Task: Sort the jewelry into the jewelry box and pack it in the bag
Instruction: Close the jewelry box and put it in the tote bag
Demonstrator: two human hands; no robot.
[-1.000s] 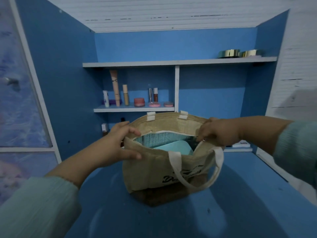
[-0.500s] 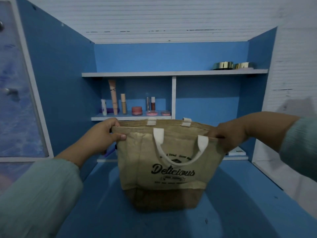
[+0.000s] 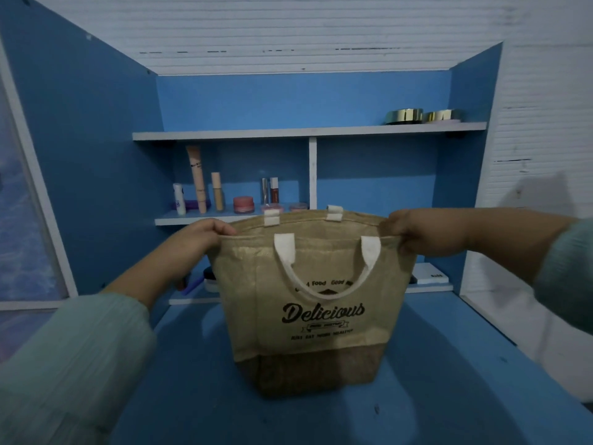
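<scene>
From the head view, you are holding the jute bag (image 3: 313, 303) upright on the blue table (image 3: 449, 396), in front of the cosmetics shelf (image 3: 224, 216). Your left hand (image 3: 195, 239) is pinching the bag's left top corner, fingers curled over the rim; your right hand (image 3: 423, 236) is clamping the right corner likewise. The cloth is looking soft and floppy, probably light, so you are better gripping the rim or the white handle (image 3: 324, 274). Its contents are hidden.
</scene>
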